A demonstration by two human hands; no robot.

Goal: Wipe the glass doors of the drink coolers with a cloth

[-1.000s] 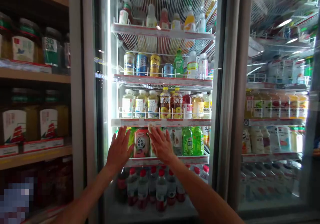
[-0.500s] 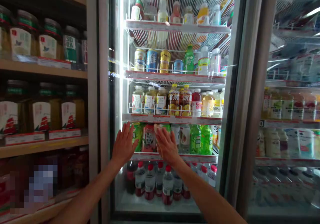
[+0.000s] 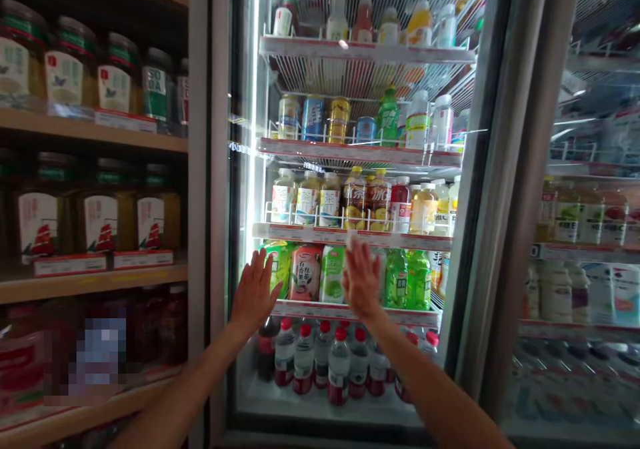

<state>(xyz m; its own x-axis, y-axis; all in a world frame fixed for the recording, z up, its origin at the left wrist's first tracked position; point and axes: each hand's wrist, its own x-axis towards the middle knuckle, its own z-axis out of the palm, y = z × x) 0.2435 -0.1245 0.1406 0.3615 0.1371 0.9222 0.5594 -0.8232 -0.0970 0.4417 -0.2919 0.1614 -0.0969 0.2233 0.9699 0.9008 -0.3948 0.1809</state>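
Note:
My left hand point(image 3: 254, 290) lies flat with fingers outstretched against the glass door point(image 3: 243, 202) of a lit drinks cooler, in front of a green bottle point(image 3: 281, 265). To its right, my right hand point(image 3: 364, 281) is raised to the same glass, slightly blurred. A small white piece, seemingly a cloth point(image 3: 353, 238), shows at its fingertips; most of it is hidden under the hand. Between the hands, behind the glass, stand a red tea bottle point(image 3: 305, 272) and a green-and-white bottle point(image 3: 332, 274).
Wire shelves of bottles and cans fill the cooler; red-capped bottles point(image 3: 339, 365) stand at its bottom. On the left is a wooden shelf point(image 3: 100, 285) with large tea bottles point(image 3: 103, 219). A metal door frame point(image 3: 520, 189) separates another cooler on the right.
My right hand has moved right across the glass with the white piece, uncovering the green-and-white bottle. My left hand stays flat at nearly the same spot. The view has shifted slightly.

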